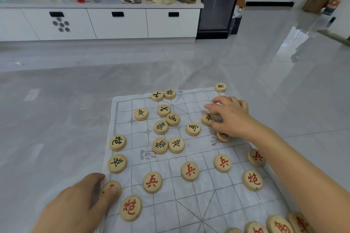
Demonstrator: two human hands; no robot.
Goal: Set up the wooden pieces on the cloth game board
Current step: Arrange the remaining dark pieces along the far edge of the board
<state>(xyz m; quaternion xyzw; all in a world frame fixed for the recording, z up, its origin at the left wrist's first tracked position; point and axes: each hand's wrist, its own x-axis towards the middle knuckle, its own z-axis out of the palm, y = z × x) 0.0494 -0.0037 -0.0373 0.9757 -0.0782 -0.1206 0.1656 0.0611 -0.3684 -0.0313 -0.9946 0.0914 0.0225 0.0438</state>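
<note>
On grey tiled floor [56, 119]: white cloth game board [189, 200], round wooden pieces spread over it. At near left edge, left hand [75, 204], grip pinching red-lettered wooden disc [108, 185]. At far right side, right hand [231, 117], grip curled round green-lettered wooden disc [206, 119].

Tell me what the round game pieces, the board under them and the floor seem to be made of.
Game pieces: pale wood by the look, smooth with a slight sheen, characters carved in and painted red or dark green. Board: thin whitish cloth, matte, wrinkled with uneven edges. Floor: large grey tiles, perhaps glazed ceramic or polished stone; glossy, with joint lines and reflections.
</note>
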